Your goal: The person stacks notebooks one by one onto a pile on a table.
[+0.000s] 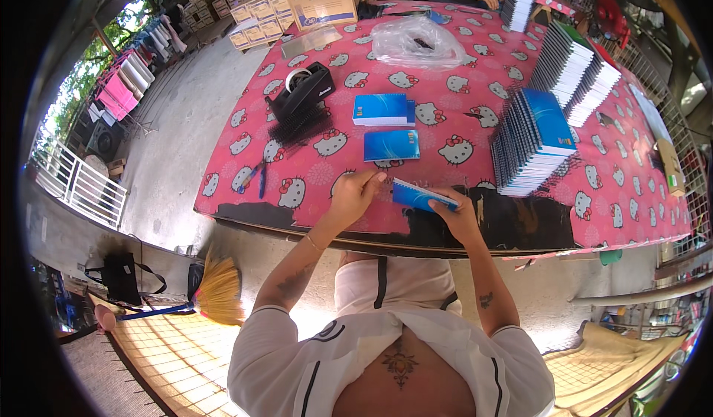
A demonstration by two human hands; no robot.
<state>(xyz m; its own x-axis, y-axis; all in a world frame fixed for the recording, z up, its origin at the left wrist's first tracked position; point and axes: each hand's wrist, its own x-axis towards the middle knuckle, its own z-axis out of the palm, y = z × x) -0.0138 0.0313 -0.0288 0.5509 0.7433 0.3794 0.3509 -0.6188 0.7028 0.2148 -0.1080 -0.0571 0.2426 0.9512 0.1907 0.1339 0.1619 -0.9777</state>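
In my right hand (458,213) is a small blue spiral notebook (417,196), gripped at its right end and tilted over the table's near edge. My left hand (355,196) is just left of the notebook, apart from it, its fingers curled and pinched together. Anything between those fingertips is too small to make out. Beyond my hands, a blue notebook (391,146) lies flat, and past it a small pile of blue notebooks (380,110). To the right stands a tall stack of blue spiral notebooks (531,144).
A black tape dispenser (303,92) and cutting pliers (261,179) lie on the left. Farther off are a clear plastic bag (394,38), a carton (323,0) and more notebook stacks (558,57). Another person's hand (489,0) rests at the far side.
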